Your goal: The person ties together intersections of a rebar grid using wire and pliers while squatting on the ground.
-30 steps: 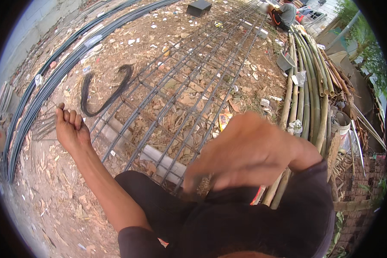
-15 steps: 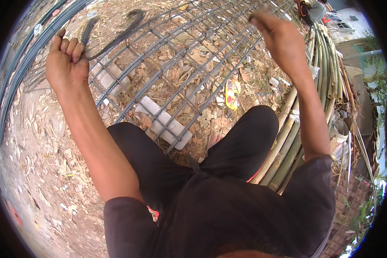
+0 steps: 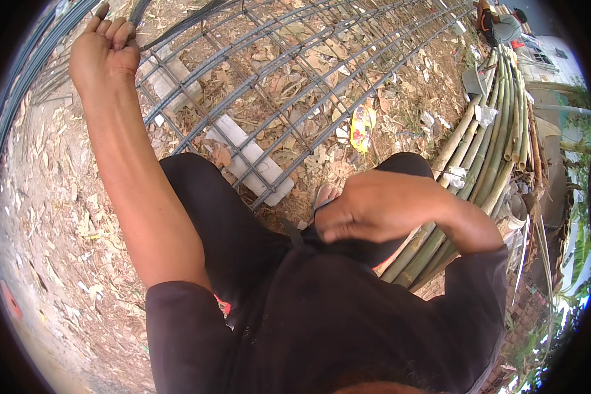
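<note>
My left hand [image 3: 105, 58] is raised at the upper left, its fingers curled round a bundle of thin dark tie wire [image 3: 189, 22]. Loose ends of the wire reach out over the near left corner of a steel rebar cage [image 3: 295, 164]. The cage runs away from me toward the upper right, on the ground. My right hand [image 3: 374, 207] hangs above my lap by the right knee, away from the cage. Its fingers point left and are smeared by motion, so whether anything is in them is hidden.
Pale blocks [image 3: 256, 161] lie under the cage's near end. A yellow packet [image 3: 361, 128] rests on leaf-littered ground beside it. Bamboo poles [image 3: 489, 151] are stacked along my right. Long steel bars [image 3: 21, 85] lie at the far left. Another person [image 3: 502, 26] is at the upper right.
My right hand has come down and inward from above the cage to my lap. The left hand still grips the wire and appears slightly higher in view.
</note>
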{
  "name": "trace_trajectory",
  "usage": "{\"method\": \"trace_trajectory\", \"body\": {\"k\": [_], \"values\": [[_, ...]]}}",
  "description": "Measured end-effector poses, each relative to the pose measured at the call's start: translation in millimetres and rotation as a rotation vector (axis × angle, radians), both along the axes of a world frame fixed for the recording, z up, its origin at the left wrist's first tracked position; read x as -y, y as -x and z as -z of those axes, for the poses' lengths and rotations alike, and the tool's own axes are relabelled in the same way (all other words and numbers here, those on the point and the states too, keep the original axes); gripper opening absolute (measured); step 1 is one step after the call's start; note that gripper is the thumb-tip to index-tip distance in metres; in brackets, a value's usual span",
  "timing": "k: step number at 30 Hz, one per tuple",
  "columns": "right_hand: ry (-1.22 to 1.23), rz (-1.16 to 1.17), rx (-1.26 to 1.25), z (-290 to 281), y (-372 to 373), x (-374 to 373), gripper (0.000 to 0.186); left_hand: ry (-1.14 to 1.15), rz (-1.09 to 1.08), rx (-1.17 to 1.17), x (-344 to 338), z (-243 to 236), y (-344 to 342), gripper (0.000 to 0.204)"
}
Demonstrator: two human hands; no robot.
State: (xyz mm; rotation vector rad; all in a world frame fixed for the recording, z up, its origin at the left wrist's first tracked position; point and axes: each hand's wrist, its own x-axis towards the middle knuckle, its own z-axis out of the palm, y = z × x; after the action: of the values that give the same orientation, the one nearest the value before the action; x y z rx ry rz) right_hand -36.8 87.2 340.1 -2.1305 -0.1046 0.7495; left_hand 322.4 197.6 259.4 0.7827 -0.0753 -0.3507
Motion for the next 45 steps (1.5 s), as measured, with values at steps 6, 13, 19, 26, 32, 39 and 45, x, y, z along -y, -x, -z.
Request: {"method": "trace_trajectory", "body": {"k": [6, 13, 19, 26, 32, 39, 45], "values": [[0.875, 0.444, 0.584, -7.3, -7.4, 90.2, 0.017, 0.266, 0.092, -0.133, -9.9, 14.3, -31.8, 0.018], [-0.455, 0.24, 0.33, -52.6, 14.0, 8.2, 0.022, 0.227, -0.083, -0.145, -22.2, 21.3, -41.8, 0.018], [0.239, 0.693, 0.187, 53.0, 30.4, 122.4, 0.031, 0.335, 0.055, -0.144, -2.9, -8.9, 14.6, 0.023], [0.241, 0.53, 0.548, 52.7, -19.7, 93.1, 0.057, 0.302, 0.131, 0.017, 35.3, -35.7, 93.6, 0.018], [-0.159, 0.56, 0.268, 2.3, -78.3, 58.3, 0.042, 0.074, 0.21, 0.182, 63.1, -49.5, 159.6, 0.036], [-0.098, 0.478, 0.609, 1.8, -43.5, 104.2, 0.024, -0.509, 0.441, 0.569, 76.1, -10.6, 176.3, 0.041], [0.196, 0.767, 0.656, 81.2, 0.2, 145.1, 0.03, -0.904, 0.755, 0.449, 71.5, 55.9, 177.3, 0.042]]}}
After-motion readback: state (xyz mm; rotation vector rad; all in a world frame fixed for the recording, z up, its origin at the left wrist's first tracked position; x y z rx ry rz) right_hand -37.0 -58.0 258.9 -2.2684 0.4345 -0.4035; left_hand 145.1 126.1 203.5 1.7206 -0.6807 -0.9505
